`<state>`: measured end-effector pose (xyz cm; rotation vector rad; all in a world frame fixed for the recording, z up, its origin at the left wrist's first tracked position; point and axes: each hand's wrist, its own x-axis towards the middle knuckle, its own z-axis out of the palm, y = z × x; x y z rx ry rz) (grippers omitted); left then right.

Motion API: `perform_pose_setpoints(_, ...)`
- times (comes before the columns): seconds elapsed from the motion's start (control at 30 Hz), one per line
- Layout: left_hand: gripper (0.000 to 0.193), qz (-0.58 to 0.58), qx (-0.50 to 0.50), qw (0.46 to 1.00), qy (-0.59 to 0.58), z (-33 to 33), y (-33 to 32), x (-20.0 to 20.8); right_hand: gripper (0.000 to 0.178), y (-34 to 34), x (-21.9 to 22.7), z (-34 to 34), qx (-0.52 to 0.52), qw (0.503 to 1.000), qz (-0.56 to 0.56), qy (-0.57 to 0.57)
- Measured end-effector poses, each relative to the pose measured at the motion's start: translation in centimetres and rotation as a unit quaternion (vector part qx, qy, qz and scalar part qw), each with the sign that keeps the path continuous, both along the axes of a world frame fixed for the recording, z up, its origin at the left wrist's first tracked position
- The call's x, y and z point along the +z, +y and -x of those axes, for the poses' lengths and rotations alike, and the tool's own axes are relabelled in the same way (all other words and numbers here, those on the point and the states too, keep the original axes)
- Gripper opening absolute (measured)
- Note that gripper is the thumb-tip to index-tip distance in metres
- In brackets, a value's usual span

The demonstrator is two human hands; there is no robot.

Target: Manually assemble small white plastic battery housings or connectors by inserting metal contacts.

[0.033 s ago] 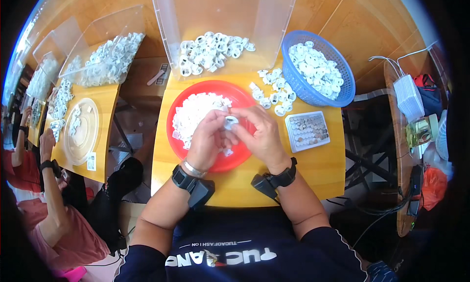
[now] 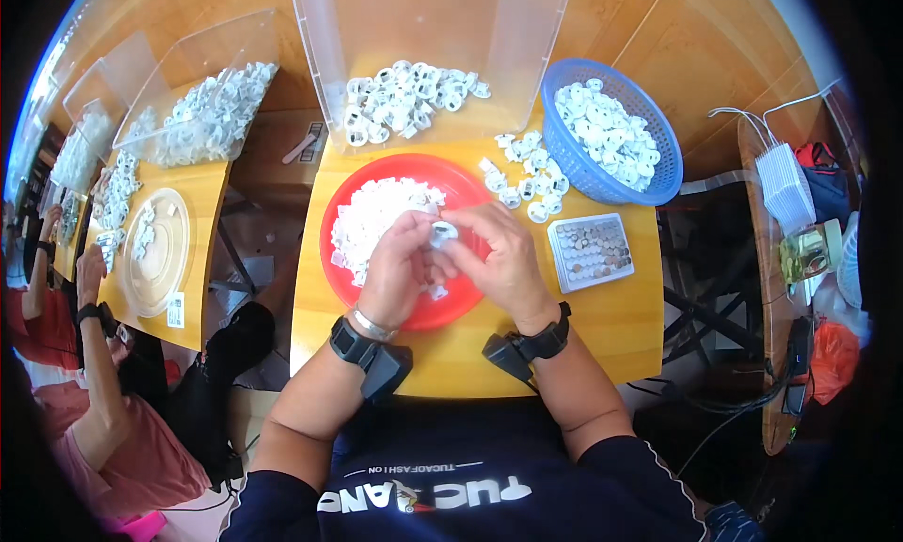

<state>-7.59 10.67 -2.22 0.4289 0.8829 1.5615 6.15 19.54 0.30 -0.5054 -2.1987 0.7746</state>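
Note:
Over the red basin [image 2: 467, 302], I pinch a small white round plastic part [image 2: 444, 232] between both hands. The thumb and fingers of my left hand [image 2: 399, 258] are closed at its left side. From the right, the bent fingers of my right hand [image 2: 506, 258] grip the same part. A dark spot shows on its upper face; my fingertips cover some of its edge. Beneath and beyond my left hand, the basin holds a heap of small white pieces [image 2: 372, 213].
A clear bin [image 2: 423, 34] with white round parts stands at the far side. Right of it are loose parts [image 2: 531, 175], a blue basket [image 2: 673, 157] of similar parts, and a box of small discs [image 2: 591, 251]. Co-workers sit at a left-hand table [image 2: 202, 260].

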Motion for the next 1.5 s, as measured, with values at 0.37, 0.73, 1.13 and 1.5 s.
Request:
perform_pose_setpoints(0.37, 0.021, -0.018, -0.034, 0.998, -0.042, -0.1, 0.1, -1.2, 0.036, -0.5, 0.9, -0.1, -0.035, 0.998, -0.044, -0.025)
perform_pose_setpoints(0.73, 0.022, -0.028, -0.031, 0.997, -0.063, -0.6, 0.1, 0.0, 0.042, -0.3, 1.3, -0.4, 0.028, 0.995, -0.086, -0.038)
perform_pose_setpoints(1.13, 0.025, -0.090, -0.036, 0.992, -0.083, -0.8, 0.4, -0.5, 0.037, -0.1, 1.5, -0.8, 0.032, 0.998, -0.054, 0.013)
perform_pose_setpoints(1.5, 0.019, -0.117, 0.017, 0.989, -0.093, -0.3, 0.0, 0.4, 0.014, 1.6, 4.0, -12.4, -0.203, 0.971, -0.009, -0.124)
